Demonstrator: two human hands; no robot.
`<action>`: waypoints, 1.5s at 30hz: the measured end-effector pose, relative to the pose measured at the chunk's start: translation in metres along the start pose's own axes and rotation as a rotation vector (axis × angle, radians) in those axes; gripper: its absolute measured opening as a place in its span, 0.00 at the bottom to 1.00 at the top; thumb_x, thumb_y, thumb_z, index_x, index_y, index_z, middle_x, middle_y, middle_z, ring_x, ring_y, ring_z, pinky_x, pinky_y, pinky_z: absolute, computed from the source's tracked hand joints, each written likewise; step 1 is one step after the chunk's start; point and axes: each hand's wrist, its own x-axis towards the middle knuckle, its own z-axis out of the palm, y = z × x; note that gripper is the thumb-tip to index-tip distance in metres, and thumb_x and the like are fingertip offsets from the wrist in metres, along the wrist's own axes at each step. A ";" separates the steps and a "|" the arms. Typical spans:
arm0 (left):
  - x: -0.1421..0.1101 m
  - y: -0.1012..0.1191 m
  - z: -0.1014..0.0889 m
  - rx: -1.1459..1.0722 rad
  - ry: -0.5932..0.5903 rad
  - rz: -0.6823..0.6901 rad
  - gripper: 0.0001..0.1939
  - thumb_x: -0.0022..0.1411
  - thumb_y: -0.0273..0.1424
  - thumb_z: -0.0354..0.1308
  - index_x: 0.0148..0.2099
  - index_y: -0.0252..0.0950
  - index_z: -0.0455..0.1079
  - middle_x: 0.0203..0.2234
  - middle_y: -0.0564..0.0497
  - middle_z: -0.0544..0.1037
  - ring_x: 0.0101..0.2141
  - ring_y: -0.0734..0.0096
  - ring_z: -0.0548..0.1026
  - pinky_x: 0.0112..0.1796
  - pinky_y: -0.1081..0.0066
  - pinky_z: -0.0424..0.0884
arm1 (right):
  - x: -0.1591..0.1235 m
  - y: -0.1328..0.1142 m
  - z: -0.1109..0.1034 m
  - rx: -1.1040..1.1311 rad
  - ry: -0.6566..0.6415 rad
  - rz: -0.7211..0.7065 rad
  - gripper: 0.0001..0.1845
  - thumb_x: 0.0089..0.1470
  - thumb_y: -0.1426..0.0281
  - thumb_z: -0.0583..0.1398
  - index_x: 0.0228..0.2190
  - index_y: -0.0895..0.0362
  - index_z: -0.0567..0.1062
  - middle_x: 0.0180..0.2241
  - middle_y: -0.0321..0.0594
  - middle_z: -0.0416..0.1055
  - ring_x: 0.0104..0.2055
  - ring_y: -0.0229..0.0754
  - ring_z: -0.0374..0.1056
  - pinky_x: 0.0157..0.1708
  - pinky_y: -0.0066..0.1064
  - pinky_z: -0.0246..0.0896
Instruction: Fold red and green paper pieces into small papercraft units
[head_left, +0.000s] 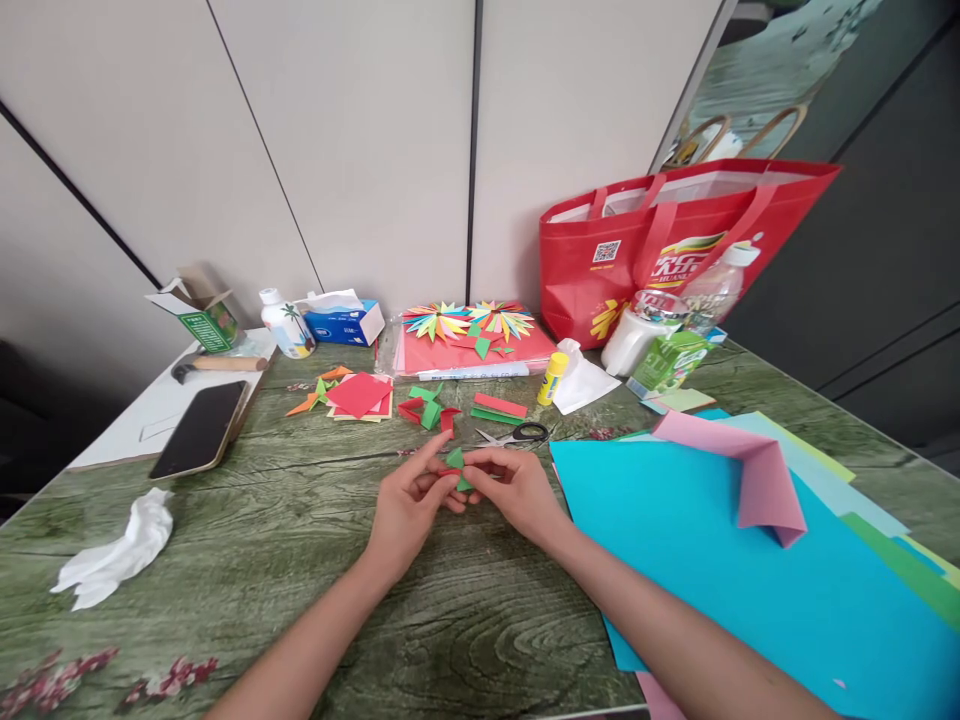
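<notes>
Holding one small folded green-and-red paper piece (455, 459) with both bare hands, near mid-table, just above the green wood-grain tabletop (480, 640). Our left hand (401, 510) grips its left side between thumb and fingers, index finger raised. Our right hand (521, 490) pinches its right side, thumb and fingertips closed on the paper. Exact fold contact is partly hidden by our fingers.

Just beyond our hands: a loose group of folded red and green paper units (430, 408). To its right, a red strip and a green strip of folded paper (499, 408), then small scissors with black handles (529, 432) lying near our right hand. A yellow glue stick (553, 378) stands beside a crumpled white tissue (592, 385). Left of the units, we have a pile of red and pale paper squares (362, 396), with orange-and-green folded paper (321, 392) beside it.

Farther back, a flat pack of red-pink paper (450, 357) in clear plastic bears two multicolour pointed paper rosettes (439, 322) and some green folded pieces (481, 345). A blue-and-white tissue box (345, 322) sits left of that pack, a large red shopping bag (592, 270) behind and right.

On our right, large bright-blue paper sheets (675, 540) lie spread, a creased pink paper (769, 485) on top. Far left: a dark-screened phone (201, 428), and a wooden-handled hammer (225, 363) beyond it.
</notes>
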 end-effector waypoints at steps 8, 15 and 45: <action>0.003 0.002 -0.001 -0.022 -0.043 -0.018 0.15 0.47 0.29 0.62 0.39 0.34 0.66 0.22 0.55 0.73 0.21 0.70 0.74 0.23 0.68 0.75 | 0.001 -0.003 -0.001 -0.011 -0.103 0.002 0.09 0.42 0.67 0.61 0.29 0.55 0.78 0.25 0.35 0.74 0.22 0.35 0.65 0.24 0.30 0.65; 0.004 0.006 -0.004 -0.057 -0.057 -0.048 0.18 0.49 0.31 0.61 0.41 0.33 0.63 0.20 0.54 0.74 0.20 0.67 0.75 0.23 0.65 0.75 | 0.000 -0.005 0.001 -0.010 -0.020 -0.064 0.06 0.43 0.68 0.61 0.27 0.55 0.77 0.26 0.35 0.73 0.22 0.35 0.66 0.25 0.30 0.65; 0.003 0.004 -0.003 -0.100 0.040 -0.043 0.13 0.48 0.30 0.62 0.36 0.34 0.62 0.21 0.56 0.73 0.21 0.73 0.73 0.23 0.72 0.71 | -0.004 -0.004 0.005 0.192 0.036 0.046 0.09 0.39 0.65 0.65 0.27 0.55 0.77 0.27 0.37 0.73 0.28 0.38 0.67 0.31 0.32 0.67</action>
